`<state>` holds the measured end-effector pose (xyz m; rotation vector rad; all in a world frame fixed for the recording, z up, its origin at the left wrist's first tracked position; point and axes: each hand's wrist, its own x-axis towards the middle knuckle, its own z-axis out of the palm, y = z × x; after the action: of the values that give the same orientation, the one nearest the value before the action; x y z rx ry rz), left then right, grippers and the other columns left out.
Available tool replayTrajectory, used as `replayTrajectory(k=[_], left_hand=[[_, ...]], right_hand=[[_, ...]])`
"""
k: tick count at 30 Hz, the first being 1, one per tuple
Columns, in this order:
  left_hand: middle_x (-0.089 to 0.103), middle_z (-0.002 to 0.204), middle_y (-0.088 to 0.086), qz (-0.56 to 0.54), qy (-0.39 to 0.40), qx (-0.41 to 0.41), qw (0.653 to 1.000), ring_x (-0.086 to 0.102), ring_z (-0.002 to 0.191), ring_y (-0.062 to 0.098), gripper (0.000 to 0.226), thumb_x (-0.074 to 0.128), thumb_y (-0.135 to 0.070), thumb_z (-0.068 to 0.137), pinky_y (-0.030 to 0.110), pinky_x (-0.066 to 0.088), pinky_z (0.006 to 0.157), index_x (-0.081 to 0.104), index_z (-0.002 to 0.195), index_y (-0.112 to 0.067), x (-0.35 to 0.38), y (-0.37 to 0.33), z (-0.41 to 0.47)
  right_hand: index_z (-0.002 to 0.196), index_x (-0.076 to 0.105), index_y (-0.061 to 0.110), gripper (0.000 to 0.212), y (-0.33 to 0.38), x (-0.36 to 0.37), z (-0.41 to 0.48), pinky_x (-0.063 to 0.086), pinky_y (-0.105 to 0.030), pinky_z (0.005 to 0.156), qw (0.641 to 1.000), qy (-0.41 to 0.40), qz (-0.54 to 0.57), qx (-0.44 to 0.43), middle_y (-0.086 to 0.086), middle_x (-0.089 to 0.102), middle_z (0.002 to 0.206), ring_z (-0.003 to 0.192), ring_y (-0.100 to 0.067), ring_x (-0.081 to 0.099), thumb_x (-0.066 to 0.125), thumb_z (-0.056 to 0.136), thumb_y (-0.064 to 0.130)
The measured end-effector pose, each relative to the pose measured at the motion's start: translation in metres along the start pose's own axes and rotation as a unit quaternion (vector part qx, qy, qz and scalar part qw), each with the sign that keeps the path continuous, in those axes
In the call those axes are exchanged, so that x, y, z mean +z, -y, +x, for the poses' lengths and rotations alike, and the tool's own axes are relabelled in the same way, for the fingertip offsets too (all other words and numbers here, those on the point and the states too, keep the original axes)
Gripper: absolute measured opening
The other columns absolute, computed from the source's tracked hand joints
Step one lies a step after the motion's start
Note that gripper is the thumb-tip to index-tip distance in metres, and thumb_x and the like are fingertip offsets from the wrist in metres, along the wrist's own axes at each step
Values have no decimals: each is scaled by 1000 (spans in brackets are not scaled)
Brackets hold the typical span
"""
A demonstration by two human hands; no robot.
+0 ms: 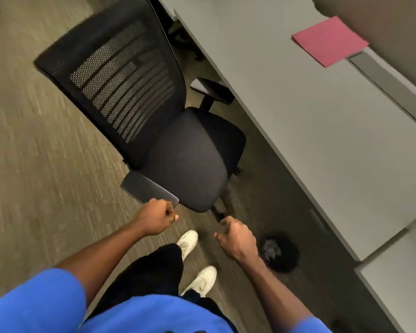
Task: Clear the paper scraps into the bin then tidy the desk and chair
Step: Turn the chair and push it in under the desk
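Note:
A black mesh-backed office chair (185, 159) stands on the carpet, pulled out from the grey desk (322, 131) and angled away from it. My left hand (156, 218) is curled into a fist at the tip of the chair's near armrest (147, 188); no grasp on it shows. My right hand (235, 239) hovers over the floor with loosely bent fingers and nothing in it. A round black bin (286, 263) sits on the floor by the desk edge, with crumpled paper scraps (271, 248) inside. A pink sheet (329, 40) lies flat on the desk's far side.
A grey flat strip (389, 87) lies on the desk past the pink sheet. A lower grey cabinet top (399, 280) stands at the right. My white shoes (190, 241) are between the chair and the bin. Carpet stretches off to the left.

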<state>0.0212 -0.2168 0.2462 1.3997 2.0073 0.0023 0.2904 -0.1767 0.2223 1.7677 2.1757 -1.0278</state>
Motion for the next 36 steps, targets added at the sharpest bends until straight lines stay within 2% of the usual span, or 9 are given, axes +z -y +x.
replayTrajectory(k=[4, 11, 18, 21, 23, 25, 27, 30, 36], left_hand=[[81, 88, 0, -18, -30, -16, 999, 75, 89, 23, 24, 74, -42, 94, 39, 61, 83, 79, 89, -18, -26, 32, -2], [79, 85, 6, -54, -87, -19, 995, 75, 85, 28, 23, 76, -35, 95, 40, 59, 80, 78, 89, -14, -92, 99, 34], [80, 86, 8, -96, -108, 4, 990, 78, 86, 30, 17, 76, -29, 96, 49, 63, 87, 77, 93, -13, -175, 178, 81], [79, 94, 8, -168, -129, -22, 977, 78, 93, 30, 39, 82, -47, 88, 52, 63, 90, 72, 104, -13, -206, 204, 98], [75, 118, 6, -239, -125, -40, 962, 75, 109, 29, 79, 85, -66, 75, 54, 63, 96, 62, 130, -14, -225, 212, 105], [68, 136, -3, -287, -126, -6, 950, 72, 118, 24, 98, 85, -76, 66, 54, 62, 99, 54, 142, -23, -238, 215, 111], [68, 139, -14, -339, -124, 40, 932, 74, 118, 20, 88, 86, -72, 69, 53, 61, 102, 54, 140, -30, -246, 213, 115], [70, 128, -25, -405, -120, 58, 904, 72, 120, 20, 65, 85, -55, 82, 54, 63, 99, 58, 136, -36, -247, 208, 114], [68, 142, -18, -469, -78, 69, 877, 66, 131, 22, 58, 79, -42, 93, 43, 60, 95, 58, 146, -32, -238, 209, 108]], right_hand=[[129, 55, 27, 47, 31, 27, -3, 56, -43, 94, 998, 20, -42, -51, 1, 63, 132, 124, -25, 62, 65, 90, 51], [141, 46, 18, 64, 104, 60, 23, 52, -47, 102, 988, 54, -99, -108, -5, 50, 148, 137, -31, 49, 68, 87, 47], [161, 28, 16, 92, 191, 98, 68, 34, -52, 122, 989, 36, -111, -87, -14, 26, 170, 158, -32, 26, 72, 85, 42], [164, 22, 14, 94, 217, 119, 81, 26, -52, 127, 990, 45, -116, -59, -14, 22, 173, 161, -30, 20, 68, 88, 44], [165, 20, 13, 93, 230, 134, 82, 21, -53, 129, 992, 56, -112, -23, -14, 17, 174, 162, -28, 17, 65, 90, 43], [166, 16, 13, 93, 237, 146, 79, 17, -55, 130, 992, 63, -109, 12, -13, 9, 176, 163, -28, 11, 64, 91, 41], [167, 12, 14, 94, 239, 152, 76, 16, -56, 130, 992, 65, -106, 32, -11, 3, 177, 164, -26, 7, 63, 92, 40], [167, 8, 13, 93, 239, 150, 74, 15, -55, 129, 991, 65, -103, 50, -6, -2, 178, 165, -21, 4, 61, 94, 37], [166, 13, 12, 88, 247, 137, 74, 19, -54, 129, 990, 75, -88, 81, -7, 4, 178, 164, -22, 8, 59, 94, 31]])
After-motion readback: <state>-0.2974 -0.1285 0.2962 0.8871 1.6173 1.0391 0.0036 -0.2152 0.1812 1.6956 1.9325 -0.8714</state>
